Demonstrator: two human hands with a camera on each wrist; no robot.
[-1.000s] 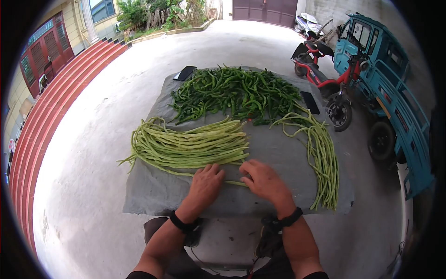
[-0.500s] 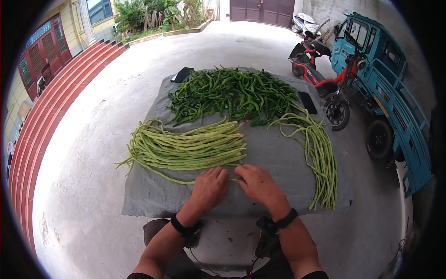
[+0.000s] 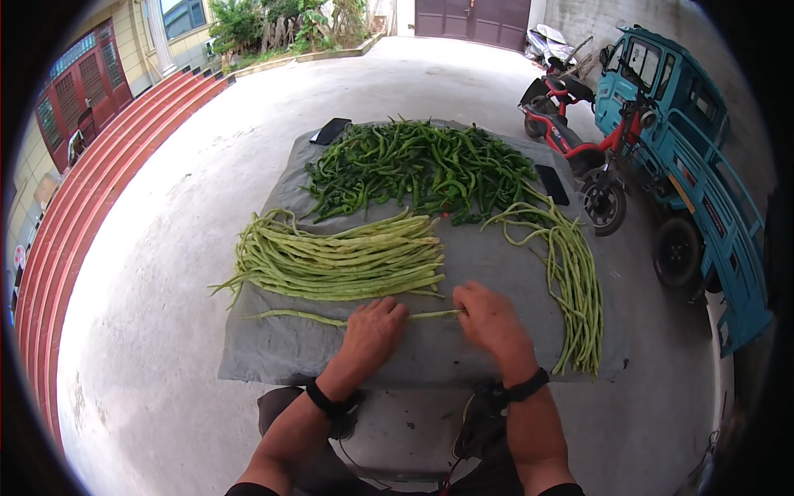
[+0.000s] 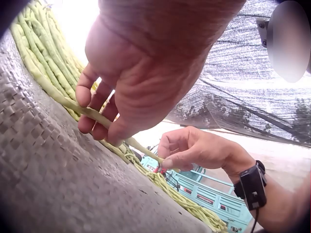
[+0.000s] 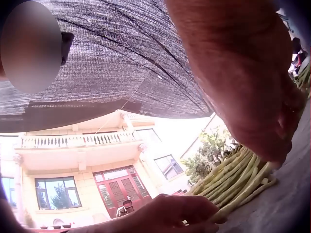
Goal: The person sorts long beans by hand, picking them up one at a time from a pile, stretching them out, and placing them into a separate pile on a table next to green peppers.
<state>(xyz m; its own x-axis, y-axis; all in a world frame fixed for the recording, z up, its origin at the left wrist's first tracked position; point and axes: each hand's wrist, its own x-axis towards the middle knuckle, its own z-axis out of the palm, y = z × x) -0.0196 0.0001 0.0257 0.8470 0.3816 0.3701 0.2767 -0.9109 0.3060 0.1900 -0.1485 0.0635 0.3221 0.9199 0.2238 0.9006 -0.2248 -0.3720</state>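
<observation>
One long yardlong bean stretches sideways in front of a thick bundle of yardlong beans. My left hand pinches that single bean along its length, thumb against fingers, as the left wrist view shows. Farther right, my right hand pinches the same bean close to its right end between thumb and fingertips. The bean's left part trails out over the grey woven sheet. In the right wrist view, the right hand's fingertips are partly hidden behind the hand itself.
A smaller bunch of yardlong beans lies at the right edge. Behind sits a wide heap of green chili peppers, with a dark phone beside it and a black-and-white flat object at the back left corner. A red scooter stands beyond.
Over the last half second my right hand has moved right, away from the left hand, with the bean now stretched between them. Earlier the two hands were close together.
</observation>
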